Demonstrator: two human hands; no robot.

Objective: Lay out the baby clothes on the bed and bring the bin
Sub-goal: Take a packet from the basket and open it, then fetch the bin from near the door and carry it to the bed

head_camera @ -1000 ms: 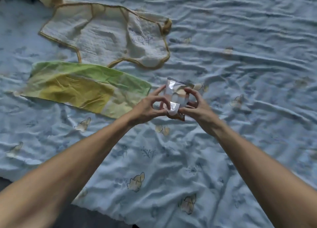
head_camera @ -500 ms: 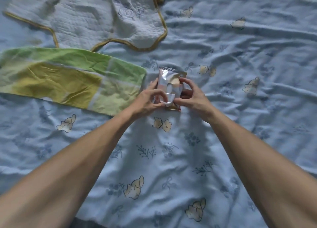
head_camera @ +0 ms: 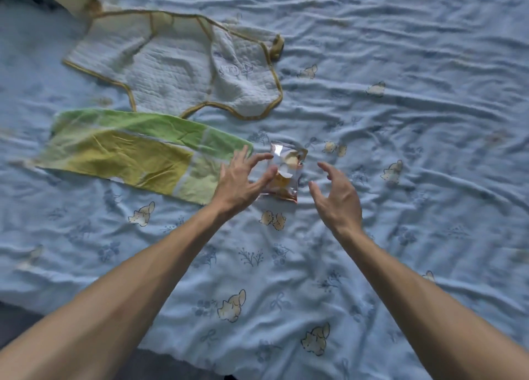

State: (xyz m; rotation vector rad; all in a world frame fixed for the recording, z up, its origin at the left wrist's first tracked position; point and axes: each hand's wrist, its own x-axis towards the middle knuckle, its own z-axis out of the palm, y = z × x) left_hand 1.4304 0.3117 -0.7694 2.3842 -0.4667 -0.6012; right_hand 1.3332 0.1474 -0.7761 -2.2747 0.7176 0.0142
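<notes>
Landmark: clear plastic packet [head_camera: 284, 173] lying flat on the bed sheet [head_camera: 400, 179].

Left hand [head_camera: 239, 182]: fingers spread and nearly straight, holding nothing; its fingertips [head_camera: 270, 172] overlap the packet's left edge, and whether they touch it cannot be told. Right hand [head_camera: 336, 196]: fingers loosely curved, empty, just beside the packet's right edge and apart from it. The left hand is the nearer of the two. The packet lies directly ahead, between both hands. Its long axis runs away from the person, tilted slightly right at the far end.

Packet: glossy, crinkled film with a glare patch at the far corner; small pale and orange-tan contents inside, too blurred to identify.

Left of the packet: a green and yellow patchwork cloth [head_camera: 134, 153], thin, creased, a long rectangle lying crosswise, its near end just beside the packet under the left hand. Beyond and left of the packet: a white quilted baby vest [head_camera: 183, 73] with mustard piping, spread open, soft and padded.

Sheet: pale blue, heavily wrinkled, printed with small animals and flower sprigs.

Judgement: three items laid out; no bin in view.
</notes>
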